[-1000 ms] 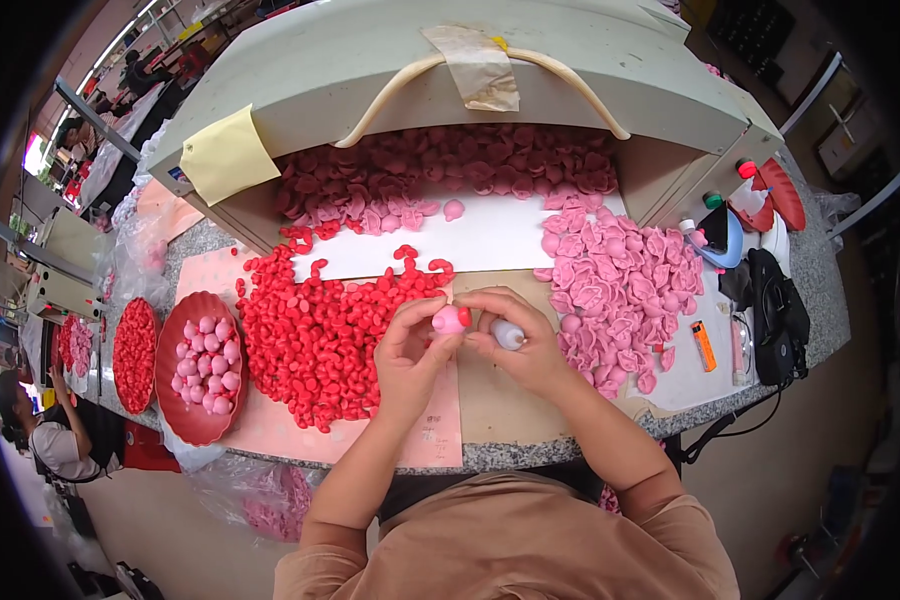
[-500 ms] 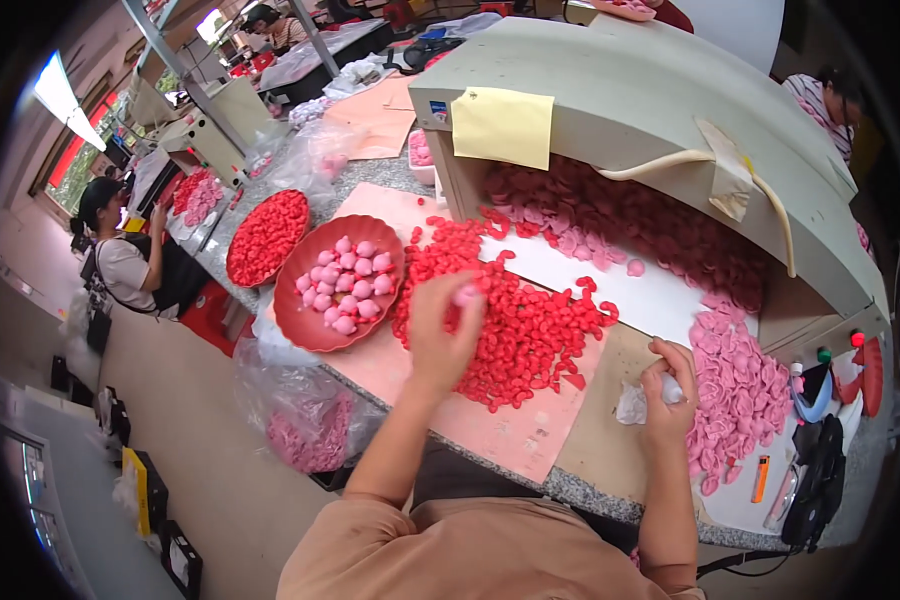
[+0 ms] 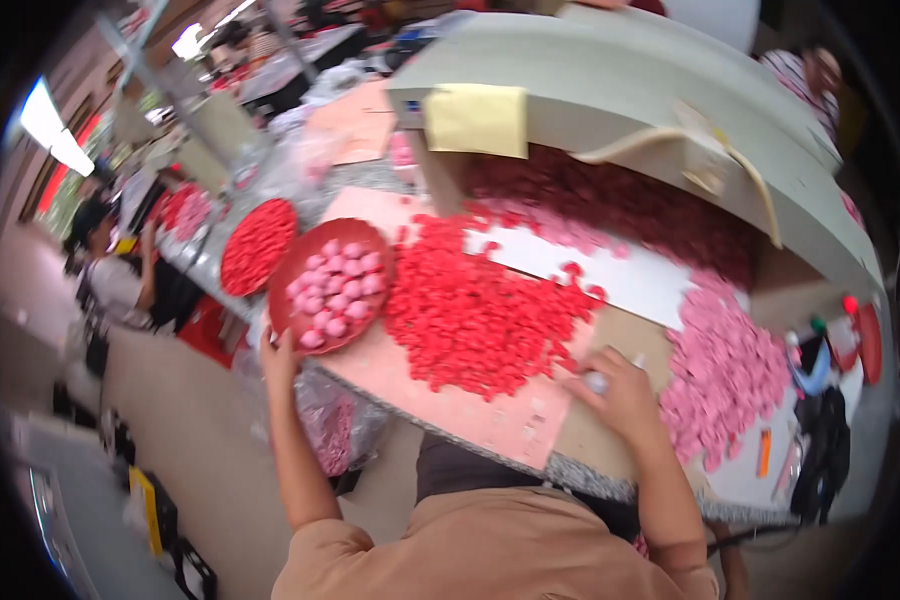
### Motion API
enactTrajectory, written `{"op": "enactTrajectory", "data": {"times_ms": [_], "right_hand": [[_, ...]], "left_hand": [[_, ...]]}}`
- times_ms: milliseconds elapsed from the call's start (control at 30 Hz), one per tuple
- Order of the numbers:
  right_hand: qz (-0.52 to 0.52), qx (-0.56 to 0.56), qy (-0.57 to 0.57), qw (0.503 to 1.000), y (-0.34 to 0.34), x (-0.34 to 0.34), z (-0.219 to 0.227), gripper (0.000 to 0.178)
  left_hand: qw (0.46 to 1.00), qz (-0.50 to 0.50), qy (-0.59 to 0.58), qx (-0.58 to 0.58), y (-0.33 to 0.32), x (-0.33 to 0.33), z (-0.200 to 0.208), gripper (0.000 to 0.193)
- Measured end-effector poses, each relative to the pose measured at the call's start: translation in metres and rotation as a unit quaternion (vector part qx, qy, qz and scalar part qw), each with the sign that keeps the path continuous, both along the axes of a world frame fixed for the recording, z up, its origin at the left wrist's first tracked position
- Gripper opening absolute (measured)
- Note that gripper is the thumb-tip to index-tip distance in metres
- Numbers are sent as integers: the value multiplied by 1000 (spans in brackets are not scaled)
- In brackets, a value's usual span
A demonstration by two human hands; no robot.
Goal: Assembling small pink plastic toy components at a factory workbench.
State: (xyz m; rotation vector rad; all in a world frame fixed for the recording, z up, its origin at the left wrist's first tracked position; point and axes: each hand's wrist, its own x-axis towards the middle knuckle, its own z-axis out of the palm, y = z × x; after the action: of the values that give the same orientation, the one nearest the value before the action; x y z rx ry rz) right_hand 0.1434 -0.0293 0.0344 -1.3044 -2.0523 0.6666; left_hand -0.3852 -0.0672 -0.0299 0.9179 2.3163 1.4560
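Observation:
At the lower left edge of a round red bowl [image 3: 383,262], my left hand [image 3: 279,358] grips the rim, somewhat blurred. Several round pink pieces [image 3: 335,285] fill the bowl. My right hand [image 3: 618,392] is closed around a small whitish, translucent bottle [image 3: 596,382], mostly covered by the fingers. It hovers at the right edge of a wide pile of small curved red pieces [image 3: 480,310], which lies on a pink sheet [image 3: 510,425]. To the right of that hand spreads a heap of flat pink pieces [image 3: 720,375].
A grey-green machine hood [image 3: 610,90] arches over more pink pieces at the back. Another bowl of red pieces [image 3: 260,247] stands at the left. An orange lighter [image 3: 765,452] and a black strap-like bundle [image 3: 822,468] lie at the right. A co-worker [image 3: 115,270] sits far left.
My left hand has left the red pile, where it held a pink piece, and moved left to the bowl's rim. My right hand has shifted left toward the pile. The view has shifted slightly.

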Motion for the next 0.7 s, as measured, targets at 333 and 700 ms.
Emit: {"op": "enactTrajectory", "data": {"times_ms": [333,700], "right_hand": [[15,62,3,998,-9,26,-47,45],[65,-97,598,793,-65,31,39,56]], "left_hand": [[898,-256,-357,21,-6,-30,28,45],[789,-412,-452,56,-26,188,162,19]]}}
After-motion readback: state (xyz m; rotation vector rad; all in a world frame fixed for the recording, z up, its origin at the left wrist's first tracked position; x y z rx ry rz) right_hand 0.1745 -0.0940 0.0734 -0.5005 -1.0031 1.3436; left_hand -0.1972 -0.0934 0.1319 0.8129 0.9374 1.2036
